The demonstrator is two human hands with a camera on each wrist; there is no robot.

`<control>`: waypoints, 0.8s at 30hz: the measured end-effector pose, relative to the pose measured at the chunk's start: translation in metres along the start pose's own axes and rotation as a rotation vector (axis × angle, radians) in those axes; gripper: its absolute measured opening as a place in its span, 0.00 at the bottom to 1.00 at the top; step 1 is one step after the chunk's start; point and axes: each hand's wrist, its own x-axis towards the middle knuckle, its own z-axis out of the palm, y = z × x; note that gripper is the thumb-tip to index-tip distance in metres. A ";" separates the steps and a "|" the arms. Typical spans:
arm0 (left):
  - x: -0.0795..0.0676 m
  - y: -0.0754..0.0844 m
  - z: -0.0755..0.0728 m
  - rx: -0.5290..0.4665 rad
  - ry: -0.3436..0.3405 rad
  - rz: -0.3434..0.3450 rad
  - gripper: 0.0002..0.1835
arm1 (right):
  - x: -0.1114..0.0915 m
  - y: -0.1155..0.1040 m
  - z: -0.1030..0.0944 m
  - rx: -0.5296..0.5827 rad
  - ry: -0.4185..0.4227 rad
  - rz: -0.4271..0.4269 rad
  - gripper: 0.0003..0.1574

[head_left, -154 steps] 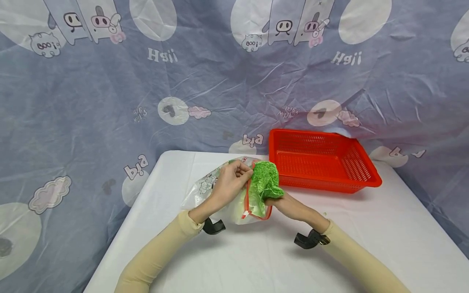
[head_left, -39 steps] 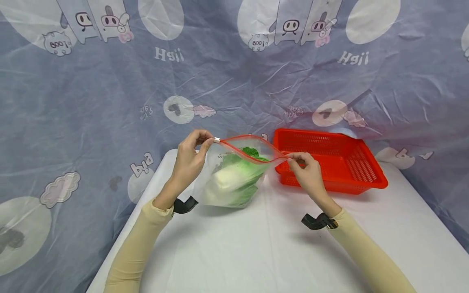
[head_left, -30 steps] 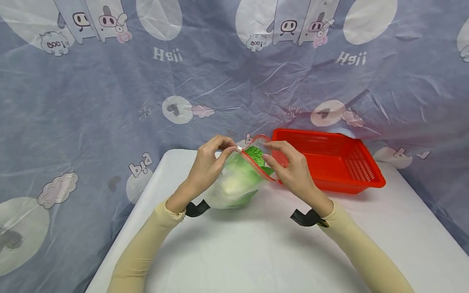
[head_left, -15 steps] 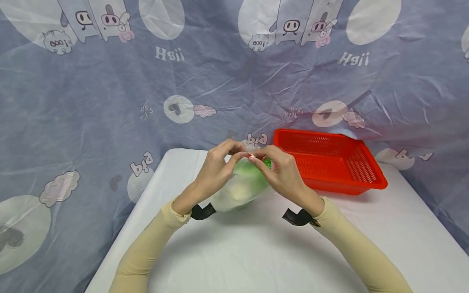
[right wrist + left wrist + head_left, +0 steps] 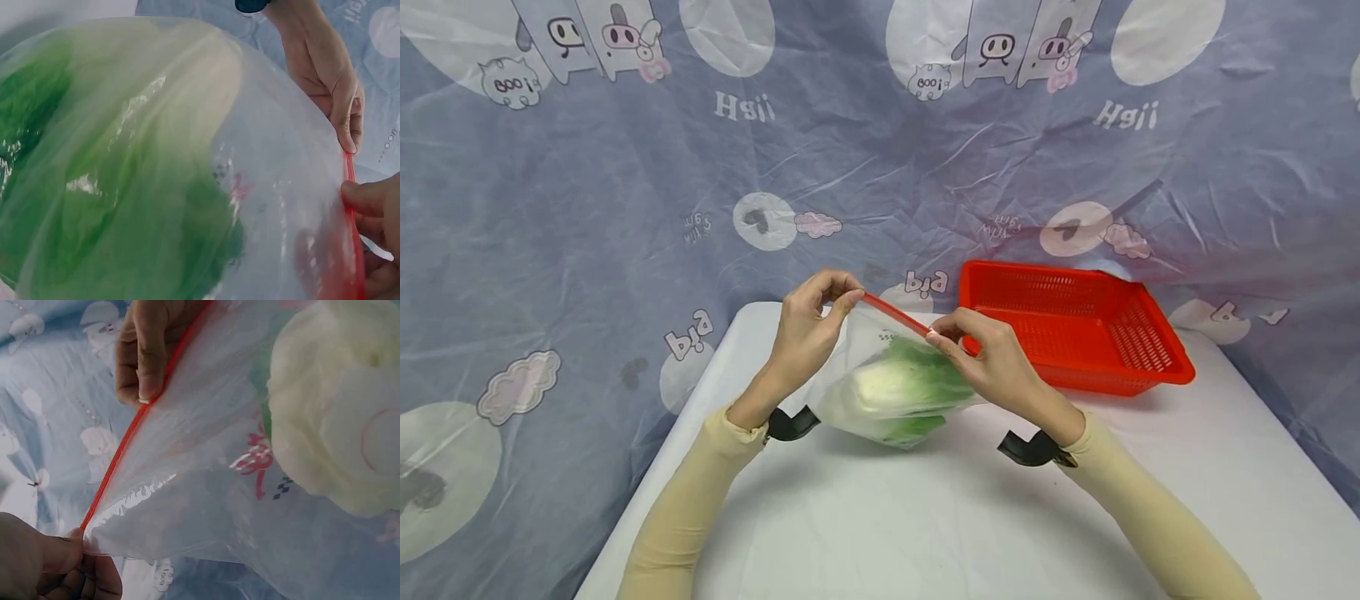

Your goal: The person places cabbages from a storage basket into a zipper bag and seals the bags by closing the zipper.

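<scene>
A clear zip bag [image 5: 863, 337] with a red zip strip [image 5: 895, 315] holds a napa cabbage [image 5: 895, 385]. My left hand [image 5: 808, 329] pinches the strip's left corner between thumb and fingers. Farther right along the same strip, my right hand [image 5: 996, 358] pinches it at the white slider, of which only a sliver shows by the thumb in the left wrist view. Between the two hands the strip is taut and its edges lie together. The right wrist view shows the cabbage's pale base and green leaves [image 5: 106, 219] through the plastic. My right hand hides the strip's far end in the head view.
A red plastic basket [image 5: 1075, 329] with perforated sides stands at the back right, just beyond my right hand. The white-covered table [image 5: 865, 525] runs up to a patterned grey-blue cloth [image 5: 880, 167] hanging behind it.
The cabbage was going into the bag earlier, and now lies inside. The bag's mouth gaped, then my hands met at the slider. Now my right hand is farther right, with closed strip between them.
</scene>
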 end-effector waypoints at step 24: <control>0.006 -0.039 -0.055 0.014 0.171 -0.093 0.06 | -0.043 0.045 -0.012 -0.064 -0.084 0.093 0.07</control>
